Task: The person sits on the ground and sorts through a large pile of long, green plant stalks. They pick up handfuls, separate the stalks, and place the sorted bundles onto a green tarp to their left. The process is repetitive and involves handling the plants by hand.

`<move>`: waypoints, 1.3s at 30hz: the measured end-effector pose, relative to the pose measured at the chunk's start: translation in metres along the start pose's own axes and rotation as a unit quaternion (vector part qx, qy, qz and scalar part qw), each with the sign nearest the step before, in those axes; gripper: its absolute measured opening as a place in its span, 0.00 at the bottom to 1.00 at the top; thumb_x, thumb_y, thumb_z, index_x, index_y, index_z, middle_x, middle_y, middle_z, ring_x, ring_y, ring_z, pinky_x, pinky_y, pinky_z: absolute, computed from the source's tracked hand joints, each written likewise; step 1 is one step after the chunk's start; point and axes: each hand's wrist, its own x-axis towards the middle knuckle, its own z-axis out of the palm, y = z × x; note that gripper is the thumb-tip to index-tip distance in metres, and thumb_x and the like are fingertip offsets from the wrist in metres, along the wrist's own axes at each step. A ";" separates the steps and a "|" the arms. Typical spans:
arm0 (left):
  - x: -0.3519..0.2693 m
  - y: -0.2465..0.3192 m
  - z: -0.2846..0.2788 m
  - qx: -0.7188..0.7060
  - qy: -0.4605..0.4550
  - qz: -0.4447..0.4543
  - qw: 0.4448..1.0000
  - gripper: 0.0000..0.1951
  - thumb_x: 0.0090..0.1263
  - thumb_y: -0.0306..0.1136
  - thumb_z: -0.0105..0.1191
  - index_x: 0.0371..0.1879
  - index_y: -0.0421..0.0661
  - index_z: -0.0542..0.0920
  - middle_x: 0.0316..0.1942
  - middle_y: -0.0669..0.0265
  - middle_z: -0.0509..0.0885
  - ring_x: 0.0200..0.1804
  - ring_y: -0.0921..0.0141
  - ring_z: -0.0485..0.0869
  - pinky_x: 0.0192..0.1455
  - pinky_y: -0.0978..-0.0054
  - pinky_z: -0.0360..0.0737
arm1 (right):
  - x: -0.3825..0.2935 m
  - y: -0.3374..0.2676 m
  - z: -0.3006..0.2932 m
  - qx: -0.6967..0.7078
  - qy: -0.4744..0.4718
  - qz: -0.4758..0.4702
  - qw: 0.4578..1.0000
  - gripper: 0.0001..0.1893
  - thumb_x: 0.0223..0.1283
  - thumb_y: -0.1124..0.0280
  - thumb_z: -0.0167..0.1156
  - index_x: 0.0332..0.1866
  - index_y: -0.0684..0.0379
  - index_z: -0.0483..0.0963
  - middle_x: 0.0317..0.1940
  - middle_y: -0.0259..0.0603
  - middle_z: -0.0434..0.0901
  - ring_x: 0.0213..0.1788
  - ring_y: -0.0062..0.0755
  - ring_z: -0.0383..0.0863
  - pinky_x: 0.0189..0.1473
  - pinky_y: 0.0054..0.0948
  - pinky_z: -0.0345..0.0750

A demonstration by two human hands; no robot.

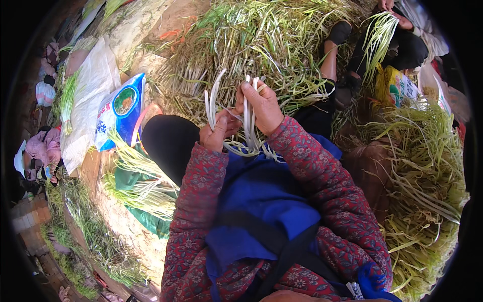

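Note:
White stalks (249, 119) of a long-leaved vegetable, perhaps garlic chives, are gripped in my right hand (262, 104), their pale leaves trailing down onto my blue apron (271, 192). Just to the left, my left hand (219, 132) holds a few more white stalks (212, 102) that point upward. The fingertips of both hands come close together at a thin pale strand. Beyond my hands a large heap of unsorted stalks (234, 56) lies on the ground.
Sorted stalks (147, 188) lie on green plastic to my left, near a blue-and-white printed bag (120, 109) and a white woven sack (90, 102). Yellowish leaves (422, 162) are piled at my right. At the upper right another person's hand (403, 20) holds a bunch of stalks (379, 37).

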 end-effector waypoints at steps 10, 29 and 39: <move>-0.005 0.003 0.008 0.105 0.005 0.026 0.994 0.19 0.67 0.41 0.45 0.49 0.37 0.70 0.38 0.63 0.78 0.35 0.71 0.81 0.28 0.81 0.77 | 0.000 0.003 0.004 -0.099 -0.009 0.057 0.993 0.05 0.57 0.70 0.55 0.33 0.61 0.70 0.15 0.29 0.69 0.13 0.14 0.65 0.16 0.16 0.62; -0.005 -0.019 0.008 0.252 0.012 0.075 0.965 0.18 0.69 0.39 0.42 0.49 0.36 0.70 0.31 0.66 0.78 0.31 0.77 0.75 0.36 0.80 0.73 | 0.002 0.000 0.003 0.029 0.057 -0.010 0.998 0.10 0.62 0.66 0.48 0.39 0.61 0.71 0.31 0.37 0.77 0.28 0.22 0.75 0.29 0.22 0.74; -0.004 0.027 0.001 0.119 -0.079 0.060 0.988 0.22 0.70 0.38 0.39 0.59 0.39 0.61 0.51 0.61 0.71 0.49 0.70 0.75 0.48 0.75 0.73 | 0.000 -0.025 0.015 -0.024 -0.016 -0.018 0.999 0.11 0.62 0.65 0.48 0.42 0.62 0.68 0.23 0.31 0.68 0.20 0.18 0.66 0.25 0.22 0.71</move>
